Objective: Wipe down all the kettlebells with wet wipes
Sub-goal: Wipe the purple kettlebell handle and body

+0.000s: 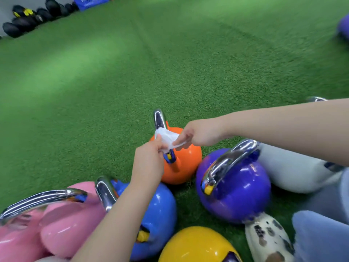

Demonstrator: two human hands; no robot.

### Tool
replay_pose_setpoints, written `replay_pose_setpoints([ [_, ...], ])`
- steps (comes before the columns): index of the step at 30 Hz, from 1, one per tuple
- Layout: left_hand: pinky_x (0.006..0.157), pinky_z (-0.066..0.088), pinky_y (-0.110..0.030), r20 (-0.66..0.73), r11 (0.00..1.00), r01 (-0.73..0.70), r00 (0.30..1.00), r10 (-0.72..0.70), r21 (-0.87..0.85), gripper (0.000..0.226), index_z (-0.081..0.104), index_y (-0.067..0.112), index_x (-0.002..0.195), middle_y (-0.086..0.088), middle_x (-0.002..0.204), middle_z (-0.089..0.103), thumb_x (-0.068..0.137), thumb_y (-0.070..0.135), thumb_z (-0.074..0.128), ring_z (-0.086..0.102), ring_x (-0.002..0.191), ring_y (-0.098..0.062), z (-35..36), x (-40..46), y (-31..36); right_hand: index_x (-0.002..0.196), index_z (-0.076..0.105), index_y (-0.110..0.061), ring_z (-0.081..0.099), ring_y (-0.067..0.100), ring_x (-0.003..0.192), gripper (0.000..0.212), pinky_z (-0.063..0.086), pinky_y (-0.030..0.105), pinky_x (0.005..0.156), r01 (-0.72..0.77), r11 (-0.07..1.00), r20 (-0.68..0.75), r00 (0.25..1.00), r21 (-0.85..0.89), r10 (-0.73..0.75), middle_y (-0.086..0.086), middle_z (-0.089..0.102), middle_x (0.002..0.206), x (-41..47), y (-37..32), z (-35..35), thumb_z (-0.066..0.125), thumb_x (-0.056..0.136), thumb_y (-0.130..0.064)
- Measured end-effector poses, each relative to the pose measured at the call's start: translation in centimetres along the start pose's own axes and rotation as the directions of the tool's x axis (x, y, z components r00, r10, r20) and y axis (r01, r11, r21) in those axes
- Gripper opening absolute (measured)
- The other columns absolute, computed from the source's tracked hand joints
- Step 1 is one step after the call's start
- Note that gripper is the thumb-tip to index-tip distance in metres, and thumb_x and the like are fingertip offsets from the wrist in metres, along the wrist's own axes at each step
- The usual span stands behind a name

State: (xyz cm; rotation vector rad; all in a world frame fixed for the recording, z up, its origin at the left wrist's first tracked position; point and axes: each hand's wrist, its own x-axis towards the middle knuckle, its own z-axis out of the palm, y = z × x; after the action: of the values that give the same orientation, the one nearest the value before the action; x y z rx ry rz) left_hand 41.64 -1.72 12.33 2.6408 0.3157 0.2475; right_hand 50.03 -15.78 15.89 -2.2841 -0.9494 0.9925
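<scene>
Kettlebells all bunched up on green turf [94, 91], and the person is working over the orange kettlebell [186, 163] in the middle of the pack. Both hands are on one white wet wipe [166, 138], which sits right at the orange bell's chrome handle [159, 118], pretty much draped against the near part of it. Left hand [149, 161] comes up from the bottom of the view with its grip clamped on the lower edge of the wipe, thumb and fingers pinching it. Right hand [198, 133] reaches in from the right side, fingers curled and pinching the other edge, so the wipe is stretched a bit between the two. Just right of the orange one sits a purple kettlebell [238, 190] with a shiny handle, touching or nearly touching it, hard to say with the blur. Behind that is a white kettlebell [290, 171], partly under the right forearm. Near the left forearm there's a blue kettlebell [160, 214], and further left a pink kettlebell [62, 227] with a long chrome handle across its top. A yellow kettlebell [196, 244] pokes in at the bottom edge. Bottom right shows a spotted shoe [268, 241] and a light blue trouser leg [321, 237]. Way off in the far left corner a row of black bags [28, 19] lines the wall, too blurry to tell more.
</scene>
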Motion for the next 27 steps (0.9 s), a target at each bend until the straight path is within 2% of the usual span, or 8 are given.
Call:
replay_pose_setpoints([
  [3,0.076,0.034,-0.017,0.015,0.997,0.022,1.000,-0.021,-0.079,0.029,0.074,0.010,0.096,-0.008,0.101,0.072,0.081,-0.005,0.055,0.064,0.096,-0.024,0.9,-2.9,0.0,0.127,0.057,-0.012,0.057,0.009,0.111,0.052,0.041,0.008,0.077,-0.017,0.994,0.072,0.997,-0.108,0.025,0.002,0.063,0.122,-1.4,-0.5,0.5,0.036,0.085,0.010],
  [7,0.068,0.040,-0.008,0.148,0.924,0.182,0.979,-0.139,-0.336,0.024,0.070,0.017,0.100,0.005,0.085,0.069,0.081,0.003,0.065,0.062,0.076,-0.013,3.3,-6.6,-0.3,0.119,0.061,-0.013,0.061,-0.004,0.054,0.046,0.049,0.011,0.055,-0.018,0.969,0.098,0.994,-0.247,0.043,-0.015,0.067,0.076,-2.9,0.1,0.7,0.037,0.085,0.006],
  [9,0.075,0.046,-0.012,0.279,0.806,0.311,0.942,-0.189,-0.503,0.024,0.065,0.022,0.094,0.010,0.087,0.067,0.082,0.001,0.064,0.061,0.078,-0.008,4.3,-7.8,-0.2,0.115,0.064,-0.022,0.068,0.018,0.073,0.044,0.056,0.031,0.076,-0.001,0.946,0.087,0.996,-0.325,0.031,-0.011,0.071,0.080,-3.0,0.5,1.2,0.043,0.082,-0.002],
  [12,0.073,0.049,-0.018,0.493,0.570,0.502,0.850,-0.185,-0.651,0.028,0.065,0.021,0.094,0.005,0.085,0.071,0.085,-0.004,0.057,0.061,0.078,-0.008,5.1,-8.9,0.2,0.118,0.063,-0.023,0.061,0.017,0.098,0.039,0.042,0.016,0.087,-0.005,0.886,-0.067,0.997,-0.463,-0.029,-0.007,0.061,0.101,-3.7,1.2,1.1,0.046,0.086,-0.007],
  [15,0.068,0.050,-0.017,0.579,0.483,0.568,0.802,-0.146,-0.666,0.033,0.063,0.016,0.110,0.003,0.099,0.071,0.086,-0.005,0.054,0.066,0.085,-0.006,5.8,-9.2,0.2,0.097,0.069,-0.020,0.058,0.004,0.066,0.026,0.043,0.011,0.067,0.096,0.953,-0.227,0.960,-0.286,-0.165,-0.009,0.059,0.077,-5.8,1.1,1.3,0.051,0.084,-0.007],
  [18,0.066,0.049,-0.016,0.616,0.462,0.584,0.782,-0.099,-0.667,0.037,0.059,0.017,0.113,-0.003,0.102,0.067,0.086,-0.007,0.054,0.067,0.080,-0.006,6.2,-9.3,0.3,0.080,0.064,-0.018,0.055,0.002,0.050,0.023,0.046,0.014,0.050,0.019,0.997,0.108,0.994,0.078,-0.027,-0.009,0.059,0.057,-8.0,2.0,2.9,0.049,0.087,-0.002],
  [21,0.072,0.050,-0.020,0.675,0.480,0.610,0.736,-0.050,-0.630,0.041,0.059,0.023,0.113,-0.006,0.110,0.065,0.081,-0.001,0.062,0.067,0.093,-0.014,6.9,-9.2,0.1,0.084,0.061,-0.017,0.060,0.007,0.060,0.020,0.054,0.022,0.058,-0.122,0.993,0.341,0.933,-0.003,0.116,-0.005,0.059,0.069,-8.5,4.0,6.4,0.045,0.091,-0.007],
  [27,0.086,0.050,-0.017,0.708,0.514,0.593,0.705,0.039,-0.619,0.053,0.052,0.014,0.123,0.000,0.118,0.063,0.077,-0.012,0.055,0.062,0.107,-0.007,7.5,-9.4,0.1,0.077,0.046,-0.023,0.062,0.022,0.069,0.017,0.055,0.034,0.070,-0.295,0.937,0.108,0.954,0.186,0.279,0.003,0.062,0.069,-7.1,7.3,12.6,0.055,0.088,-0.012],
])
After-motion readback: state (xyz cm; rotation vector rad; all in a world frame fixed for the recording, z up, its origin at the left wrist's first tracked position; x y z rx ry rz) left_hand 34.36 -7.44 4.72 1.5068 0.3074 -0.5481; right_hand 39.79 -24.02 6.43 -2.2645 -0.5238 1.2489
